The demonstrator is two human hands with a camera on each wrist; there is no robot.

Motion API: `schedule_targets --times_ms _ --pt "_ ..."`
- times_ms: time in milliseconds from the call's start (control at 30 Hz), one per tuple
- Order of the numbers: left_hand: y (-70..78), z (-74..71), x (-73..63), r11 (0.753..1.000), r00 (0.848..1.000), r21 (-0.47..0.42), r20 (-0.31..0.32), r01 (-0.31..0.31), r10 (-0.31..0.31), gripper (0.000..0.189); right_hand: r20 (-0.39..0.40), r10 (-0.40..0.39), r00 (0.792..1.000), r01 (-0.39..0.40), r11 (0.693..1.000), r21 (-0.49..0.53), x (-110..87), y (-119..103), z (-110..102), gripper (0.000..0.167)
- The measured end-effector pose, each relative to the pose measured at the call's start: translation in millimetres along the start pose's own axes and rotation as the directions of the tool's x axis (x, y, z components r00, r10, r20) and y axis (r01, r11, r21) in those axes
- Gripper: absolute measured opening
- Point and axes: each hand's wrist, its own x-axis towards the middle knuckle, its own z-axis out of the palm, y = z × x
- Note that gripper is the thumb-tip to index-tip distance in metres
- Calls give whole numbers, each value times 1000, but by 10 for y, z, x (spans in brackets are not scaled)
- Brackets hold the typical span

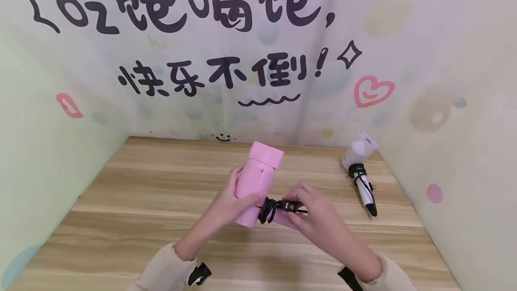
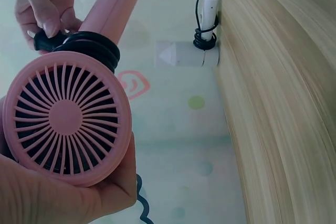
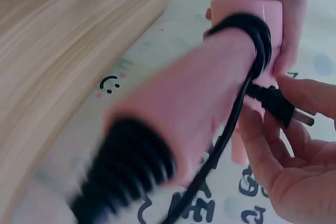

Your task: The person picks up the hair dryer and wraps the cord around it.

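Note:
A pink hair dryer point(image 1: 253, 178) is held up over the table by my left hand point(image 1: 233, 196), whose fingers and thumb wrap its barrel. In the left wrist view its round slatted intake grille point(image 2: 65, 116) faces the camera. Black cord point(image 1: 267, 210) is coiled around the top of the pink handle point(image 3: 184, 93). My right hand point(image 1: 317, 212) pinches the black plug point(image 3: 281, 107) at the cord's end, close beside the coil. The plug's metal prongs point(image 3: 303, 117) stick out past the fingers. A black ribbed cord sleeve point(image 3: 126, 163) shows at the handle's end.
A white hair dryer point(image 1: 359, 152), its black cord wound around the handle, lies at the right side of the wooden table point(image 1: 153, 183). Behind stands a printed wall sheet point(image 1: 194, 116) with black lettering. Pale panels close in both sides.

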Motion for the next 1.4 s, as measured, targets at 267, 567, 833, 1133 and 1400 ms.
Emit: schedule_targets --times_ms 267,567,833,1133,1400 --pt "4 13 43 999 1000 -46 -24 8 -9 73 -189 -203 961 165 966 -201 -45 -146 170 11" --pt "-59 91 59 993 999 -117 -41 18 -23 71 -216 -447 868 317 834 -452 -43 -165 257 30" --pt "-66 61 96 962 995 -255 -20 94 -102 75 -209 -442 872 333 850 -408 -69 26 349 26" --pt "-67 31 151 919 982 -344 65 190 -179 80 -227 -515 826 354 789 -502 -77 285 458 24" --pt "-119 -50 163 872 946 -374 198 317 -259 73 -258 -538 802 395 803 -446 -98 482 480 27"
